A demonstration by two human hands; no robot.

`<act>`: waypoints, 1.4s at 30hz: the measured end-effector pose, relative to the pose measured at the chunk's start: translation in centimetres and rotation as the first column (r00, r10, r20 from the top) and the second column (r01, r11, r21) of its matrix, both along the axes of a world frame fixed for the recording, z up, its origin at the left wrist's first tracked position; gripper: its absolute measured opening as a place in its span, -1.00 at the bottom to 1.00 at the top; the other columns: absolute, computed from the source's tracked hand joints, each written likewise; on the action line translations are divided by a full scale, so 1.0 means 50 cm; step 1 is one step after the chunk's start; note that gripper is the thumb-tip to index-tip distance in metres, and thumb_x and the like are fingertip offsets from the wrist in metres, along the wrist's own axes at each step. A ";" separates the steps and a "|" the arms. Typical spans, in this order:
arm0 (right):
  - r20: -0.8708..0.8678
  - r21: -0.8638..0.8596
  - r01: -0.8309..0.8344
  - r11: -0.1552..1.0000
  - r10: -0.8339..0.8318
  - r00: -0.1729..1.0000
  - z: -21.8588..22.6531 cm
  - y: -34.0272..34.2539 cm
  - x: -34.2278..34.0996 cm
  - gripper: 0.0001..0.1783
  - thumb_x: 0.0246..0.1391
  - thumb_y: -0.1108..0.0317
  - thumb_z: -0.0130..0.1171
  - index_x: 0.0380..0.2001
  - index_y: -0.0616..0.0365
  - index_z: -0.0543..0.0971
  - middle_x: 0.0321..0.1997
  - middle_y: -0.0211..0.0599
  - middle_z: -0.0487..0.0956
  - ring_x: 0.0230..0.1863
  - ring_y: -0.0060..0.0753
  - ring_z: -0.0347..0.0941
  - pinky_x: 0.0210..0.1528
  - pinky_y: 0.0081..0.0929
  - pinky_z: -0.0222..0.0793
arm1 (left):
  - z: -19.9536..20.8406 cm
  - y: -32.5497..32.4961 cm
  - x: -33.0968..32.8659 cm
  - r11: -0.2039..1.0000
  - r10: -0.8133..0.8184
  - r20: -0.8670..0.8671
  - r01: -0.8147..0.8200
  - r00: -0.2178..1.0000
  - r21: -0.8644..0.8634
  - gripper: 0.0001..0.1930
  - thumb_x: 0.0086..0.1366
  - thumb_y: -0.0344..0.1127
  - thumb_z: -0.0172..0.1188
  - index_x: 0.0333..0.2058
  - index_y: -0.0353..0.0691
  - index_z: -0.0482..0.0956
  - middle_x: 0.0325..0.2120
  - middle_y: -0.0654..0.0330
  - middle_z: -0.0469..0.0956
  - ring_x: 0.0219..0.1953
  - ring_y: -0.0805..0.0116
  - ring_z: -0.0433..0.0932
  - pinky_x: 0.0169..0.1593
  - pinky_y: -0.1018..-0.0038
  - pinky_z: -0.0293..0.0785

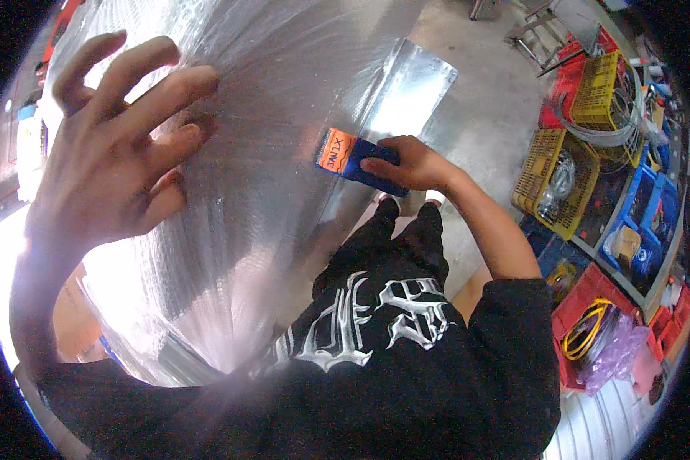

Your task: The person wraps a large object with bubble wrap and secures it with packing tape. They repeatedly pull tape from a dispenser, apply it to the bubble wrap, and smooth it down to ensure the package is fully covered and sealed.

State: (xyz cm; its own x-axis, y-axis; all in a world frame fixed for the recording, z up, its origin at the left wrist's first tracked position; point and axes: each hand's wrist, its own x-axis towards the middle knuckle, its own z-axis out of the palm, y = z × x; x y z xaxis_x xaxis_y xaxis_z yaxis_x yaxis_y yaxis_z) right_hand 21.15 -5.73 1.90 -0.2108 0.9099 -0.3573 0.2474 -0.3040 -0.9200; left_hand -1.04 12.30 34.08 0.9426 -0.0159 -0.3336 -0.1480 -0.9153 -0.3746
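Observation:
A large duct wrapped in shiny silver foil insulation (284, 115) fills the upper middle of the view. My left hand (123, 146) lies flat on its left side with the fingers spread. My right hand (410, 165) grips a blue and orange flat scraper tool (345, 157) and presses it against the foil beside a smooth strip of foil tape (406, 92).
Concrete floor (483, 115) lies to the right of the duct. A shelf rack on the right holds yellow crates (556, 180), red bins (590, 307) with cables and blue bins (644, 215). Cardboard (77, 322) shows at the lower left.

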 end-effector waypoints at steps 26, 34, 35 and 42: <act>0.091 -0.269 0.258 0.928 -0.242 0.966 -0.048 -0.386 0.056 -0.39 0.10 -0.15 0.33 -0.28 0.33 0.69 -0.44 -0.12 0.68 -0.48 -0.29 0.62 -0.36 -0.29 0.53 | -0.302 -0.278 0.013 0.776 0.615 0.057 -0.616 0.787 0.135 -0.15 0.38 0.22 0.03 0.39 -0.36 0.15 0.47 -0.17 -0.11 0.53 -0.09 -0.23 0.54 0.11 -0.32; -0.183 0.129 0.084 0.988 -0.060 0.981 0.171 -0.367 0.069 -0.24 0.00 0.07 0.48 0.23 0.14 0.48 -0.08 -0.17 0.70 -0.08 -0.39 0.62 0.02 -0.37 0.48 | -0.298 -0.512 0.056 -0.345 0.868 -0.363 -0.113 0.340 -0.932 -0.35 0.47 0.05 0.08 0.27 -0.41 0.35 0.19 -0.06 0.47 0.26 0.21 0.41 0.34 0.25 0.27; -0.180 0.191 0.071 0.979 -0.037 0.983 0.192 -0.357 0.061 -0.24 0.00 0.08 0.48 0.24 0.13 0.48 -0.09 -0.15 0.70 -0.08 -0.38 0.62 0.01 -0.37 0.48 | -0.282 -0.517 0.045 -0.372 0.867 -0.386 -0.106 0.315 -0.922 -0.38 0.46 0.03 0.10 0.24 -0.41 0.39 0.14 -0.01 0.52 0.20 0.26 0.45 0.30 0.29 0.32; -0.205 0.441 0.113 0.891 -0.022 0.978 0.279 -0.290 -0.059 -0.50 0.03 0.12 0.47 -0.11 0.27 0.61 -0.32 -0.33 0.66 -0.29 -0.62 0.51 -0.22 -0.53 0.46 | -0.160 -0.478 -0.060 -0.423 0.891 -0.406 0.046 0.205 -0.905 -0.54 0.40 -0.06 0.23 0.00 -0.42 0.63 -0.15 0.10 0.69 -0.08 0.43 0.60 0.08 0.43 0.50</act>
